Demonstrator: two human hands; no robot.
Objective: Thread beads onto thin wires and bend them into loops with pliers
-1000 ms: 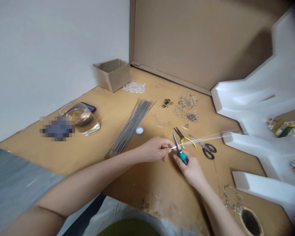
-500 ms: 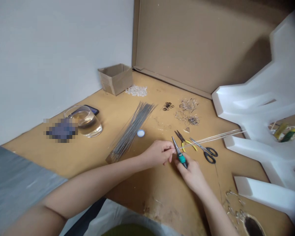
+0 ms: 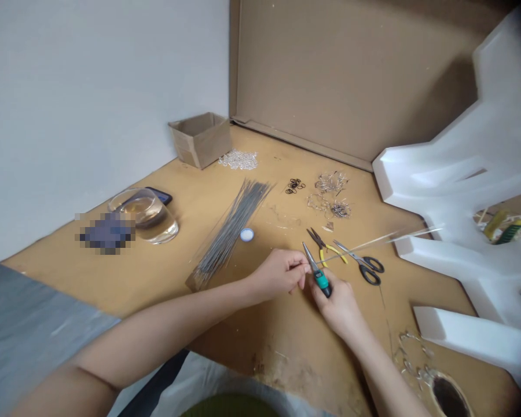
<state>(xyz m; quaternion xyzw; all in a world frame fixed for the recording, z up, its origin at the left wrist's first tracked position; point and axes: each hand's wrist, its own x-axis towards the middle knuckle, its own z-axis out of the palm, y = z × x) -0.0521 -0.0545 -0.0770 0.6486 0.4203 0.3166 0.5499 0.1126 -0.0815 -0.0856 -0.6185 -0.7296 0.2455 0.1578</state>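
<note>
My right hand (image 3: pixel 341 301) is wrapped round long-nose pliers (image 3: pixel 315 268) with a teal and black handle, their jaws pointing up and away. Thin wire (image 3: pixel 359 245) runs from beside the pliers out to the right, its far part blurred. At its near end, the fingertips of my left hand (image 3: pixel 281 272) are pinched together, almost touching the pliers. Just beyond lie pliers with yellow handles (image 3: pixel 323 246) and black-handled scissors (image 3: pixel 364 265). Left of my hands is a bundle of straight grey wires (image 3: pixel 232 234), with a small white and blue lid (image 3: pixel 246 234) beside it.
Farther back are a cardboard box (image 3: pixel 201 141), clear beads (image 3: pixel 238 159), black rings (image 3: pixel 294 185) and bent wire pieces (image 3: pixel 332 182). A glass of water (image 3: pixel 158 223) and a phone (image 3: pixel 161 195) are at left. White foam packing (image 3: pixel 451 174) borders the right side; a spool (image 3: pixel 449 394) sits near.
The long wire's far part has swung slightly and now looks blurred. Both hands keep nearly the same grip and place. The whole view has shifted a little.
</note>
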